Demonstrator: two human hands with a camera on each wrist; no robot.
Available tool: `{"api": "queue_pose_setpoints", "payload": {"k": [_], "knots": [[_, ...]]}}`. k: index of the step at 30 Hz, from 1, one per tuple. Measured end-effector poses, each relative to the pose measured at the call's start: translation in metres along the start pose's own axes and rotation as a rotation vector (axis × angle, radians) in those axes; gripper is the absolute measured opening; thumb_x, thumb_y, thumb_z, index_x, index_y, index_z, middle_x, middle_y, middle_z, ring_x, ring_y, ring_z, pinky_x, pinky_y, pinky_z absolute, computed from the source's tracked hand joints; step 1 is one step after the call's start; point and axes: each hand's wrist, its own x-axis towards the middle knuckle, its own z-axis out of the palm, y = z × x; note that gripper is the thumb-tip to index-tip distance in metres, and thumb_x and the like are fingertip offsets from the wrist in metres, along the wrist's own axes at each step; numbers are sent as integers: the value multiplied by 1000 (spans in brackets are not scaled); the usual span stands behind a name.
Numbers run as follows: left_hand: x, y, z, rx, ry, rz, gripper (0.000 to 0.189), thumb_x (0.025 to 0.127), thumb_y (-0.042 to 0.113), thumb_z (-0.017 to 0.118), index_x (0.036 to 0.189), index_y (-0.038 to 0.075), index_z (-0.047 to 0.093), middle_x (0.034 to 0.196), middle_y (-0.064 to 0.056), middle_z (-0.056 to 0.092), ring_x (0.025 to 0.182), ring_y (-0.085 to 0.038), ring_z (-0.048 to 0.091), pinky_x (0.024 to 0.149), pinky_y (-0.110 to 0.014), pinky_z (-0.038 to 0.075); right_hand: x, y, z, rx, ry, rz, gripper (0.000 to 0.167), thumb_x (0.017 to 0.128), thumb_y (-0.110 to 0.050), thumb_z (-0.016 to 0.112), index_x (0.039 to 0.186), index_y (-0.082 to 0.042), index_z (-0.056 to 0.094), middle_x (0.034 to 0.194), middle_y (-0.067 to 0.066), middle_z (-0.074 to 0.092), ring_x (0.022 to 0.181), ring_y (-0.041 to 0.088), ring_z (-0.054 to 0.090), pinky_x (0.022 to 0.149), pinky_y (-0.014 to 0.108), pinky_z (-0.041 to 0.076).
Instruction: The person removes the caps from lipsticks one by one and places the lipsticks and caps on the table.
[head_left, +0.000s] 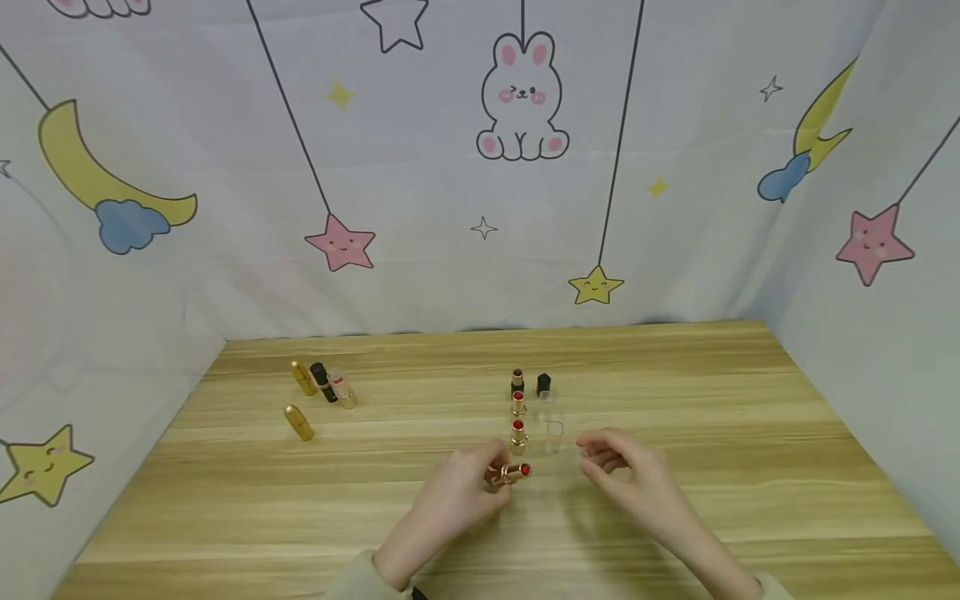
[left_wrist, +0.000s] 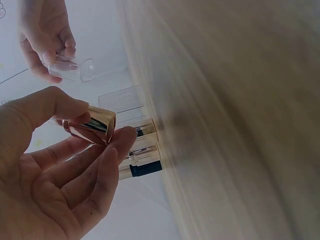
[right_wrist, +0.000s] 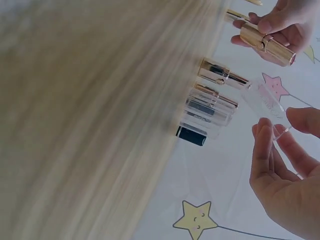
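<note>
Fingers and thumb of my left hand [head_left: 461,485] grip an uncapped gold lipstick [head_left: 513,473], tilted so its red tip points right. Across from it, my right hand [head_left: 633,473] pinches a clear cap [right_wrist: 268,106] by one end, held above the table and apart from the lipstick. Between and beyond the hands stand two uncapped gold lipsticks, a nearer one [head_left: 518,438] and a farther one [head_left: 518,405], with a black-based lipstick [head_left: 517,384] behind them. Beside these stand a near clear cap [head_left: 555,436], a second clear cap [head_left: 547,402] and a black cap [head_left: 543,384].
On the left of the wooden table [head_left: 225,483] stand a gold tube [head_left: 303,378], a black tube [head_left: 324,383], a clear-capped lipstick [head_left: 344,392] and another gold tube [head_left: 299,423]. A printed cloth [head_left: 435,283] hangs behind the table's back edge.
</note>
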Motion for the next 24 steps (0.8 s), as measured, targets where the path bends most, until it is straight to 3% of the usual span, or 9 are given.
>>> {"api": "queue_pose_setpoints", "payload": {"k": [4, 7, 11, 14, 18, 24], "knots": [[3, 1, 3, -23, -39, -16, 23, 70, 9, 70, 85, 19, 56, 67, 8, 59, 52, 0, 37, 48, -17, 32, 3, 2, 4, -158, 44, -125, 28, 76, -2, 76, 102, -9, 69, 86, 0, 69, 74, -3, 58, 66, 19, 53], [6, 1, 5, -41, -60, -19, 24, 70, 9, 70, 86, 19, 56, 69, 7, 59, 53, -1, 38, 48, -18, 32, 6, 2, 7, -230, 35, -174, 29, 74, -2, 78, 101, -9, 69, 83, -1, 67, 72, -1, 58, 66, 18, 53], [10, 2, 7, -40, -70, -18, 21, 73, 14, 73, 90, 19, 63, 81, 7, 67, 67, -5, 56, 58, -19, 42, 8, 0, 11, -314, -10, -154, 29, 75, -7, 78, 103, -10, 69, 83, -2, 65, 72, 1, 56, 65, 17, 50], [12, 2, 8, -47, -79, -28, 24, 74, 18, 78, 97, 15, 69, 85, 5, 67, 77, -8, 61, 65, -19, 44, 11, -2, 14, -373, -41, -123, 30, 76, -11, 78, 104, -9, 69, 84, -2, 65, 71, 3, 54, 63, 17, 48], [14, 1, 8, -53, -93, -46, 32, 72, 19, 81, 101, 10, 71, 81, 3, 62, 72, -9, 57, 62, -17, 41, 14, -5, 16, -417, -74, -107, 28, 76, -12, 78, 102, -7, 69, 84, -2, 65, 71, 4, 55, 62, 17, 48], [17, 1, 10, -51, -106, -62, 23, 72, 17, 81, 91, 12, 70, 76, 3, 61, 65, -3, 50, 59, -17, 39, 18, -7, 19, -442, -118, -131, 25, 76, -12, 78, 98, -6, 68, 86, 2, 67, 71, 7, 59, 62, 19, 50]]}}
